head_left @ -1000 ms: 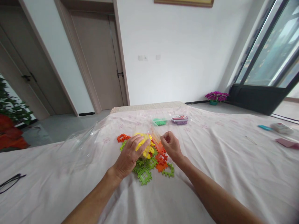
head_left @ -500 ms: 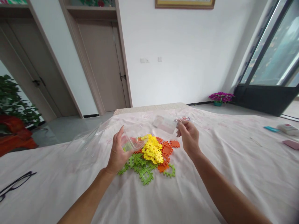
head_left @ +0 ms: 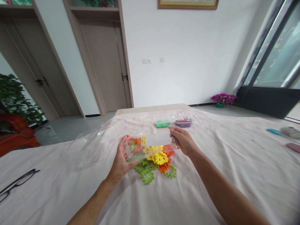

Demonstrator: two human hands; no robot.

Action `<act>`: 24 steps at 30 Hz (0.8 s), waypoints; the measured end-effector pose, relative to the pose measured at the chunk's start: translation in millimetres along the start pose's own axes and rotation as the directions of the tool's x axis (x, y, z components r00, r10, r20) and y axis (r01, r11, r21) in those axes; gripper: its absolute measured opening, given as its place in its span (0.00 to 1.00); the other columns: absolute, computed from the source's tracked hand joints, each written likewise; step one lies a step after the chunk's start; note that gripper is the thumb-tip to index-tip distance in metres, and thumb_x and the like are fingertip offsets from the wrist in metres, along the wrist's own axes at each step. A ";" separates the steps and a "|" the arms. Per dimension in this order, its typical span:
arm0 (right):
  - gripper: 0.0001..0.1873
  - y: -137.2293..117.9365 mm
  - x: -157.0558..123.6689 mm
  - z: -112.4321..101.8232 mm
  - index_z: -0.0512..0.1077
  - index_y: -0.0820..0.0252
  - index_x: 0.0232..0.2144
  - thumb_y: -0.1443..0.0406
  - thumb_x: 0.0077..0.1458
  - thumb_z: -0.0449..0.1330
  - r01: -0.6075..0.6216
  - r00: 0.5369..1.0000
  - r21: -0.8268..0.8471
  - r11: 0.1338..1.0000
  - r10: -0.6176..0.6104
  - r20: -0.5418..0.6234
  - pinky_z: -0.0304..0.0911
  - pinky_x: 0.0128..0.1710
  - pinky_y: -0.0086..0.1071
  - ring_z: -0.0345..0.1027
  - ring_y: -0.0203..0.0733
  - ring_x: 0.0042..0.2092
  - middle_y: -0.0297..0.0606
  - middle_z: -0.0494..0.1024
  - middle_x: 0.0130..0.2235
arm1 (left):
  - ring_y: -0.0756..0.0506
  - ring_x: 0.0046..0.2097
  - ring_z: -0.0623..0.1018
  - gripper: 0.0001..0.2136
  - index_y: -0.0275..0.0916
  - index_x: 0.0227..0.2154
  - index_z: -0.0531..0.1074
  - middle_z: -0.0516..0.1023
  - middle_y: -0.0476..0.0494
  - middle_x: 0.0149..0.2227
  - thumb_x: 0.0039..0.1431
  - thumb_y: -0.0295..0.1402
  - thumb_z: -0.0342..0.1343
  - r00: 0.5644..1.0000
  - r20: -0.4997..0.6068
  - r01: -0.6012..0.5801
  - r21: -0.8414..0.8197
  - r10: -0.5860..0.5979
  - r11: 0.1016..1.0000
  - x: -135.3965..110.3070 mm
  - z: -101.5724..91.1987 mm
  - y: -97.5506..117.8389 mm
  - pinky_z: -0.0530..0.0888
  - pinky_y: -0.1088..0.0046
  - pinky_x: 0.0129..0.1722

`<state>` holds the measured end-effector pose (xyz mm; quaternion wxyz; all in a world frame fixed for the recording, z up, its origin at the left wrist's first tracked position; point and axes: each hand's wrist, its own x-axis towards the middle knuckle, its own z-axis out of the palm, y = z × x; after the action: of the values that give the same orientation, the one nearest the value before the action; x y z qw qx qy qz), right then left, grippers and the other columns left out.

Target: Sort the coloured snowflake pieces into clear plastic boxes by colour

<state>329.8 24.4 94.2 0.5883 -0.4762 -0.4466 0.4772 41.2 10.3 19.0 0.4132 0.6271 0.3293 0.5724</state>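
Note:
My left hand (head_left: pixel 123 154) is wrapped round a clear plastic box (head_left: pixel 133 153), which shows no pieces of its own inside that I can make out. My right hand (head_left: pixel 184 139) pinches the right end of a clear lid with a white label (head_left: pixel 158 139), which overlaps the box's right side. Behind and below them on the cloth lies a pile of yellow flower-shaped pieces (head_left: pixel 161 158), orange toothed pieces (head_left: pixel 164 167) and green square toothed pieces (head_left: pixel 147 176). Box and lid partly hide the pile.
Beyond my hands stand a clear box of green pieces (head_left: pixel 162 124) and a labelled box of purple pieces (head_left: pixel 183 122). Clear plastic wrap (head_left: pixel 87 143) and eyeglasses (head_left: pixel 18 184) lie at left. A blue item (head_left: pixel 274 131) lies far right on the bedsheet-like cloth (head_left: pixel 222 150).
The lid has come left and down to the box, and the box has turned level. Yellow pieces have spread lower. The far box of green pieces is now uncovered to view.

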 end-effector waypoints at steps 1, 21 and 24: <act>0.18 -0.4 -1.1 0.8 0.70 0.59 0.42 0.61 0.47 0.64 -0.016 1.000 0.004 1.000 0.016 -0.008 0.55 0.15 0.23 0.60 0.30 0.18 0.28 0.71 0.23 | 0.35 0.64 0.63 0.50 0.52 0.64 0.47 0.60 0.38 0.62 0.41 0.35 0.72 0.999 -0.038 -0.002 0.047 0.004 0.999 -2.5 1.4 -2.0 0.67 0.50 0.60; 0.17 -15.9 -26.1 17.6 0.67 0.59 0.39 0.55 0.53 0.64 -0.138 0.958 -0.108 0.985 0.160 0.239 0.67 0.20 0.24 0.68 0.31 0.22 0.32 0.74 0.29 | 0.50 0.28 0.71 0.18 0.38 0.48 0.73 0.70 0.51 0.28 0.55 0.38 0.56 0.927 -0.113 0.368 0.451 -0.357 0.813 -5.8 7.9 17.0 0.67 0.76 0.28; 0.17 -15.9 -29.3 21.5 0.67 0.58 0.40 0.55 0.54 0.64 -0.147 0.949 -0.115 0.982 0.173 0.263 0.68 0.21 0.25 0.68 0.31 0.23 0.32 0.73 0.29 | 0.53 0.23 0.66 0.16 0.38 0.45 0.74 0.65 0.55 0.24 0.53 0.34 0.55 0.917 -0.103 0.395 0.372 -0.386 0.840 -2.5 5.2 20.4 0.63 0.79 0.22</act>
<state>306.6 -3.1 111.0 0.4575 -0.4680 -0.5052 0.5626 44.8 -1.7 36.1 0.3859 0.6087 0.5607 0.4076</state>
